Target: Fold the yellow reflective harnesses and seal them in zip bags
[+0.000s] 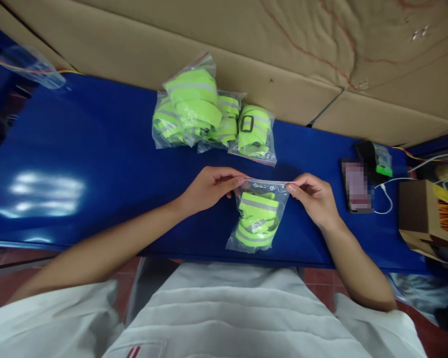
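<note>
Pinching both ends of the zip edge with left hand [203, 191] and right hand [317, 199], holding the clear bag of green strap [259, 216] just bodyward of the heap of filled bags [196, 99], probably light, soft and slick, best gripped there.

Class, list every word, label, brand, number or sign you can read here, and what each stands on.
None can be read.
Phone: screen blurred out.
Box: yellow and orange patches, too blurred to read.
Held bag: pale marks near the top, print or glare, cannot tell.
Shirt: red stripes, no letters visible.
</note>
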